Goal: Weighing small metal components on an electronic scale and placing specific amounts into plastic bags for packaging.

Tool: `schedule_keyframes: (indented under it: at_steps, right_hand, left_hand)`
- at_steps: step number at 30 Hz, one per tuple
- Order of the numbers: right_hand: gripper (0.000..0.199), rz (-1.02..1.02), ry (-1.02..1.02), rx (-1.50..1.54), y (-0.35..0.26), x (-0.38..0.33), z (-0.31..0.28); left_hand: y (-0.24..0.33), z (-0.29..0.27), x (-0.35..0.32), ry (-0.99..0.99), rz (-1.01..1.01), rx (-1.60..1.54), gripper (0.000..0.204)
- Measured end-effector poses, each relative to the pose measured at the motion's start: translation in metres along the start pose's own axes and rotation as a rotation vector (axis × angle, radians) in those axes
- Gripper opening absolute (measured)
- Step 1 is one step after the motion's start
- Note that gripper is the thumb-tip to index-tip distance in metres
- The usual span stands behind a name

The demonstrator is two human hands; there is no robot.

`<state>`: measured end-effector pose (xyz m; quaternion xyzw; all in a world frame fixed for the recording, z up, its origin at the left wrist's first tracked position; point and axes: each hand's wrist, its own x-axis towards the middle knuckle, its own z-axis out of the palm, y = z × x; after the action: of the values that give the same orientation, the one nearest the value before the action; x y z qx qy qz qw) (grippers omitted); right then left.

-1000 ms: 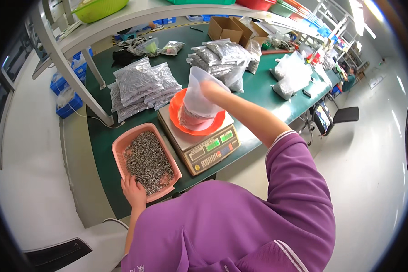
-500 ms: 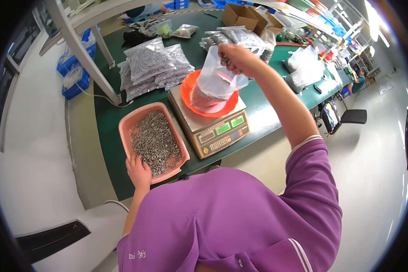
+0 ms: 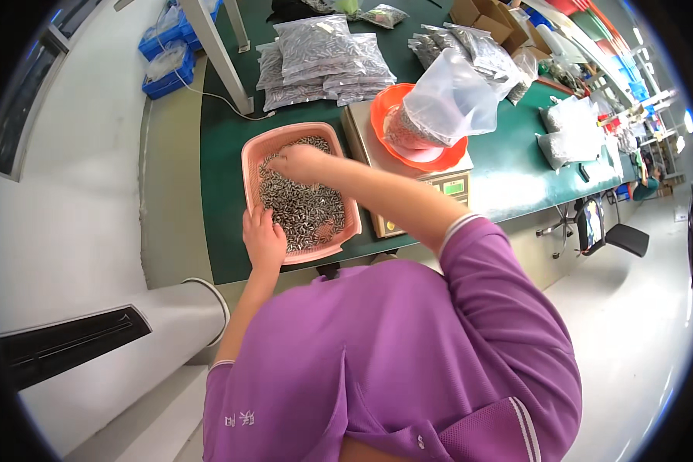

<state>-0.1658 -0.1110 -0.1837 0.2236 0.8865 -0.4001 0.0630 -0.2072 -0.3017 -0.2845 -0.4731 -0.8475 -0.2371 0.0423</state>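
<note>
A pink plastic basket [image 3: 250, 165] holds a heap of small, shiny metal pieces [image 3: 296, 212], too small to name exactly. My right hand [image 3: 300, 164] reaches down into the heap near the far side; its fingertips are blurred and partly hidden among the pieces. At the near left rim rests my left hand [image 3: 264, 237], fingers stretched over the edge and beside the metal pieces. Right of the basket, a clear plastic bag [image 3: 458, 88], its mouth open, sits with some metal pieces in an orange dish [image 3: 393, 96] on a digital scale [image 3: 356, 127].
Filled, silvery clear bags [image 3: 319, 54] are stacked behind the basket, with more filled bags [image 3: 473, 54] and cardboard boxes [image 3: 485, 19] farther right. A white table leg [image 3: 227, 65] and a cable [image 3: 223, 105] stand left. A black chair [image 3: 624, 239] is beyond the green table [image 3: 227, 208].
My right hand has left the clear bag over the scale and come down into the basket. My left hand stays at the basket's rim. The whole view has shifted.
</note>
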Motion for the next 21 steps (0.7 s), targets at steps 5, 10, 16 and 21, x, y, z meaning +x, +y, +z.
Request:
schedule_keyframes:
  at_steps: [5, 10, 16, 21]
  right_hand:
    - [0.03, -0.108, -0.029, -0.466, 0.026, 0.013, 0.058]
    - [0.015, -0.35, 0.278, -0.504, 0.016, -0.037, 0.077]
    - [0.014, -0.289, 0.105, -0.323, 0.019, -0.095, 0.072]
    - [0.014, -0.173, 0.079, -0.209, 0.036, -0.123, 0.06]
  left_hand:
    - [-0.002, 0.002, 0.0, -0.002, 0.019, -0.002, 0.029]
    - [-0.002, 0.004, 0.0, 0.007, 0.073, 0.029, 0.029]
    - [0.001, 0.001, 0.001, -0.083, 0.049, 0.043, 0.031]
    - [0.005, 0.0, 0.002, -0.088, 0.071, 0.077, 0.03]
